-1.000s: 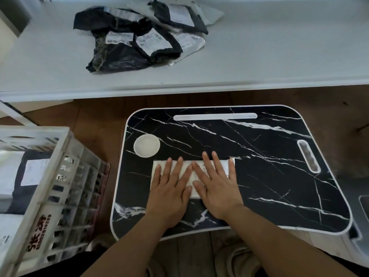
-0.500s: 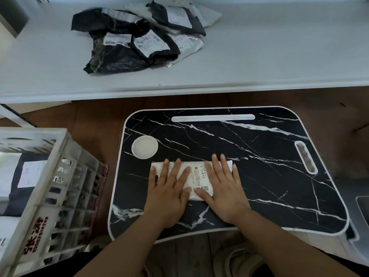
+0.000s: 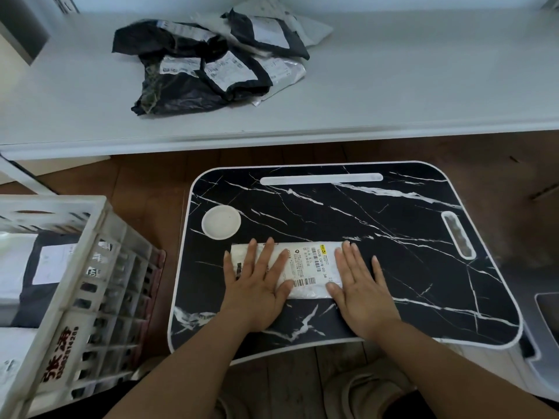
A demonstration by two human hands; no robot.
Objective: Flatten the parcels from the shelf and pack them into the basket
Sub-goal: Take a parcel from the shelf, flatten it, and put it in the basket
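On the black marbled lap desk (image 3: 408,267) lies a white parcel (image 3: 302,267), stretched left to right near the front edge, its printed label and barcode facing up. The left hand (image 3: 257,282) lies flat on the parcel's left part, fingers straight and spread, the thumb reaching onto the middle by the barcode. The right hand (image 3: 360,285) lies flat at the parcel's right end, fingers straight and close together, partly on the wrapper and partly on the desk beside it. Neither hand curls round anything; both press palm down. A round white dish (image 3: 221,222) is set into the desk just behind the parcel's left end, and a long white slot (image 3: 320,179) runs along the far edge. Beyond the desk, on the white shelf (image 3: 423,86), sits a heap of crumpled bags (image 3: 211,62), mostly black with white labels, some silvery, overlapping each other. To the left, on the wooden floor (image 3: 145,189), stands a white slatted basket (image 3: 99,267) with red lettering on its side; inside it lie flat parcels, one dark with a white label. A pale shoe (image 3: 360,391) shows under the desk's near edge.
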